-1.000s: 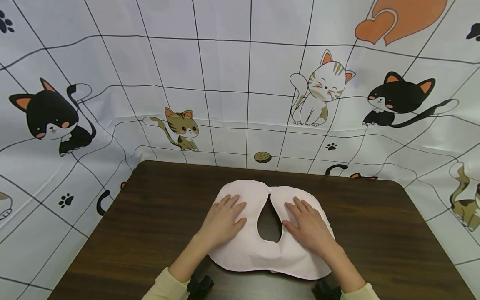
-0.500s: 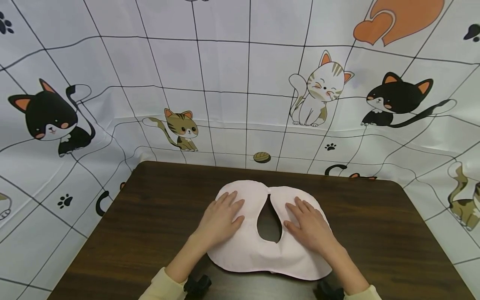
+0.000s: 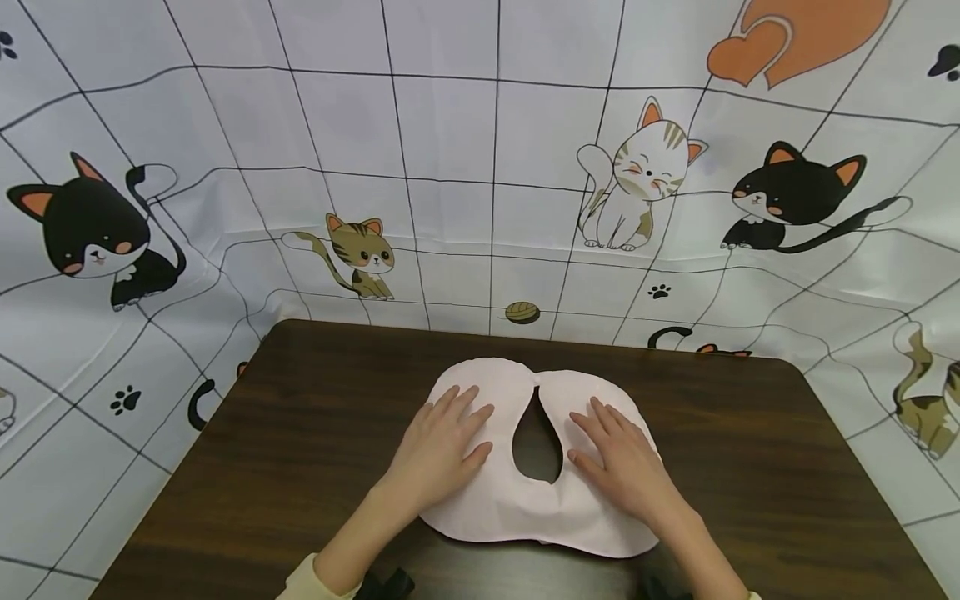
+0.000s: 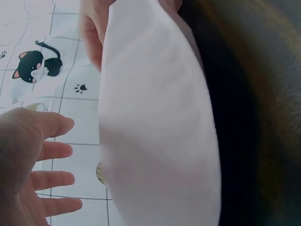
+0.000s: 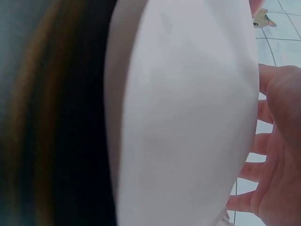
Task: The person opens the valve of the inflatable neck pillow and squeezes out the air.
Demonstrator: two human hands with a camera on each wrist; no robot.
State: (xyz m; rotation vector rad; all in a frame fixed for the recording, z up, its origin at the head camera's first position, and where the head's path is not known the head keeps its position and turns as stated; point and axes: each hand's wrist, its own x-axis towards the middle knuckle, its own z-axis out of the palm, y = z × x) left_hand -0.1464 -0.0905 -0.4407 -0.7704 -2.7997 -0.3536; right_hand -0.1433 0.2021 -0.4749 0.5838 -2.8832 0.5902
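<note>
Head cam: pillow (image 3: 517,512) lies under spread L fingers (image 3: 446,407) & R fingers (image 3: 606,422), nil gripped.

Compared with the earlier moments, the left hand (image 3: 440,450) looks a little larger in the head view, and the black gear (image 3: 386,585) under its wrist sits lower, closer to the bottom edge. Less of the left sleeve (image 3: 311,581) shows, and only a sliver of the right sleeve (image 3: 753,596) remains. The printed wall sheet (image 3: 442,125) appears shifted slightly left and up.
</note>
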